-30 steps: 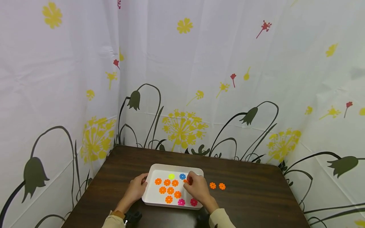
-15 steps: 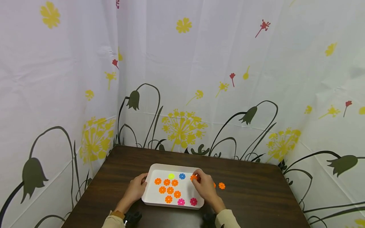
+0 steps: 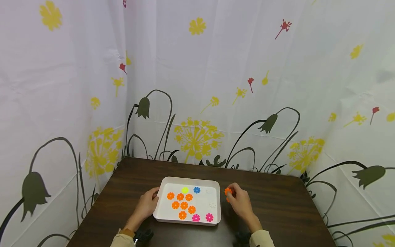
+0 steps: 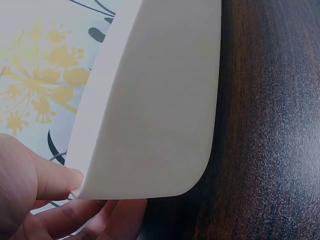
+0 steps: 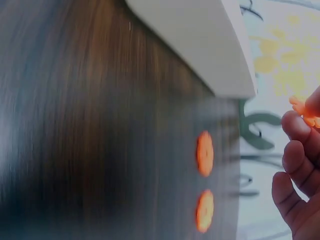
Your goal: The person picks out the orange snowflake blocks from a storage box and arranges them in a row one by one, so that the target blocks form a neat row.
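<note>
On the dark table (image 3: 277,206), the left hand (image 3: 146,205) grips the white tray (image 3: 166,212) while the right hand (image 3: 241,202) pinches an orange disc (image 3: 227,189) (best held lightly, tray steady).

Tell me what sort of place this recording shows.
Probably a makeshift indoor tabletop recording corner, though the wider room is hidden. White hanging sheets printed with yellow, red and dark-green flowers screen a dark brown wood-grain table, which bears a shallow white rectangular tray of round notched discs, mostly orange.
</note>
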The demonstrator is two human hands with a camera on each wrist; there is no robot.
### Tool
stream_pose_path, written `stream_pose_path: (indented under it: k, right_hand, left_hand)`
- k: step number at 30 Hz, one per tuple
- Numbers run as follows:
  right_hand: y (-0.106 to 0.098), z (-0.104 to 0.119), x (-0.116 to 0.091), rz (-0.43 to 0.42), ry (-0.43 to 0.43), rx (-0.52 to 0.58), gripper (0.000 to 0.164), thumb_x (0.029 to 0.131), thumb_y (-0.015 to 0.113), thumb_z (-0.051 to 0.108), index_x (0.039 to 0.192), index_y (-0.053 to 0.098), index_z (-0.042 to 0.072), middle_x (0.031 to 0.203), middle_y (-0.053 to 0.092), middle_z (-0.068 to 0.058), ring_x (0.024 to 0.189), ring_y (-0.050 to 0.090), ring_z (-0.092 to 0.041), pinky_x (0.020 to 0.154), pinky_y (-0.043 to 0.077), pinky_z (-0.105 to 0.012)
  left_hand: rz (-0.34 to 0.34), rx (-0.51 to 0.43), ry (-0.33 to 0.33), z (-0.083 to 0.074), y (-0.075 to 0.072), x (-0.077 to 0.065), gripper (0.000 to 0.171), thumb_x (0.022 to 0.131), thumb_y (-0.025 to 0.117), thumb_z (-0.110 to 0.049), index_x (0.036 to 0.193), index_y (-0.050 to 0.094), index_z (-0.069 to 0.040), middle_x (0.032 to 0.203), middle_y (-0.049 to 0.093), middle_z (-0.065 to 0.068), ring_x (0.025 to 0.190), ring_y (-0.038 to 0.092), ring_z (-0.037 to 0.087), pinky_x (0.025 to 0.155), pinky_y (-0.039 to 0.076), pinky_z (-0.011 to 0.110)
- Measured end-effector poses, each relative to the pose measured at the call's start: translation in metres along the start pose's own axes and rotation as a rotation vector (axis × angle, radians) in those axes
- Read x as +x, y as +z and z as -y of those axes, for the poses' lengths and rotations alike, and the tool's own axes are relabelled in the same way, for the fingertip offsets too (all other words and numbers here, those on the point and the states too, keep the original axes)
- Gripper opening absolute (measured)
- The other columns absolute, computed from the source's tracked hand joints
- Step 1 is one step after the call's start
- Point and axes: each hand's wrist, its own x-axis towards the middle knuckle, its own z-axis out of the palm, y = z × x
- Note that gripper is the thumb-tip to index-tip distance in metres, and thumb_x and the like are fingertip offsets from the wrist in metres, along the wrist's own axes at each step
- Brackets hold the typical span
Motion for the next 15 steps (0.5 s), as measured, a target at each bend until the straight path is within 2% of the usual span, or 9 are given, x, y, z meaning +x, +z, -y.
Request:
stream_pose_path:
  k: [5, 9, 15]
  right_hand:
    - [-0.019, -0.015, -0.003, -0.030, 0.039, -0.037, 0.012, 0.096, 0.072, 0.007, 0.104, 0.069, 0.015, 0.068, 0.052, 0.009, 0.055, 0.044, -0.005, 0.055, 0.039, -0.024]
    - [-0.031, -0.025, -0.007, -0.010, 0.067, -0.071, 0.012, 0.098, 0.072, 0.009, 0.108, 0.069, 0.014, 0.070, 0.052, 0.007, 0.055, 0.044, -0.005, 0.055, 0.038, -0.025]
    - [-0.040, -0.036, -0.011, -0.013, 0.030, -0.125, 0.013, 0.099, 0.072, 0.008, 0.111, 0.069, 0.011, 0.071, 0.051, 0.005, 0.054, 0.041, -0.005, 0.055, 0.036, -0.026]
  left_hand:
    - [-0.006, 0.008, 0.004, 0.001, -0.001, 0.001, 0.044, 0.101, 0.061, -0.001, 0.145, 0.058, 0.005, 0.120, 0.071, 0.025, 0.100, 0.068, 0.030, 0.088, 0.058, 0.053]
    - [-0.003, -0.002, 0.008, 0.002, 0.000, 0.000, 0.044, 0.101, 0.061, 0.000, 0.144, 0.059, 0.005, 0.119, 0.072, 0.024, 0.099, 0.068, 0.029, 0.087, 0.059, 0.051]
    - [-0.002, -0.017, 0.002, 0.001, 0.000, 0.001, 0.044, 0.101, 0.061, 0.000, 0.144, 0.059, 0.006, 0.119, 0.072, 0.025, 0.099, 0.069, 0.029, 0.085, 0.060, 0.049]
